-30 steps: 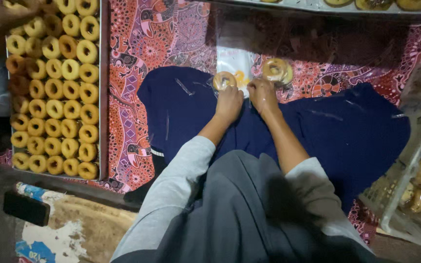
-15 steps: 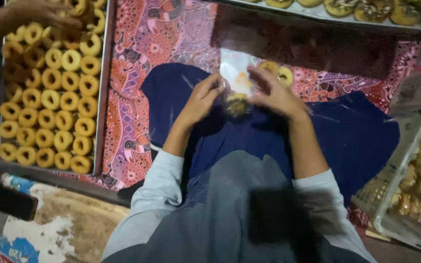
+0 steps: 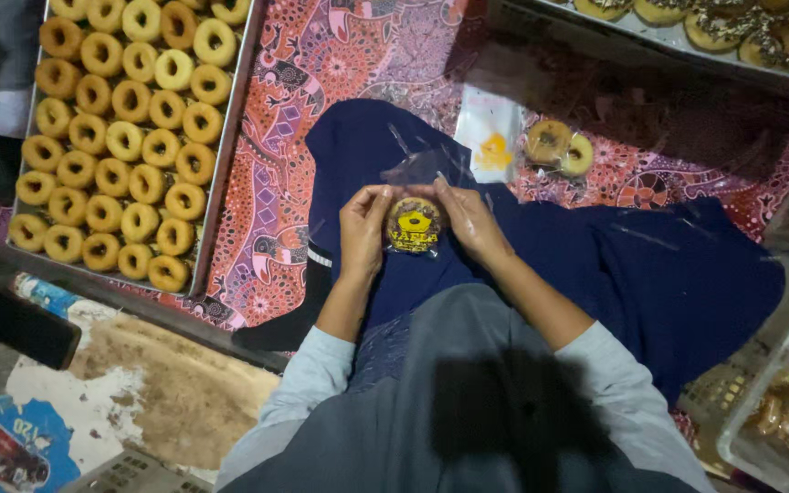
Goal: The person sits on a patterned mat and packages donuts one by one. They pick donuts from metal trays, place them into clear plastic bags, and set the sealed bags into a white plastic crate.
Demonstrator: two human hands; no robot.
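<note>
While both hands meet over the dark blue cloth [image 3: 595, 265] spread across the person's lap, they grip a doughnut in a clear plastic wrapper [image 3: 414, 224] between them. The left hand [image 3: 363, 228] curls around the wrapper's left side, fingers closed on its edge, thumb toward the top. The right hand [image 3: 469, 222] pinches the right side in the same way, and loose film sticks up above the fingertips. A yellow label shows on the wrapper's front (its print is not readable here). Beyond the hands, on the patterned red mat [image 3: 321, 82], two bare doughnuts [image 3: 559, 146] lie touching each other, just right of a flat empty wrapper [image 3: 490, 141]. At the mat's left edge a metal tray [image 3: 226, 155] carries rows of plain ring doughnuts [image 3: 125, 137]. Along the far right edge sits what seems to be another tray of topped doughnuts [image 3: 732, 23], dim and partly cut off.
</note>
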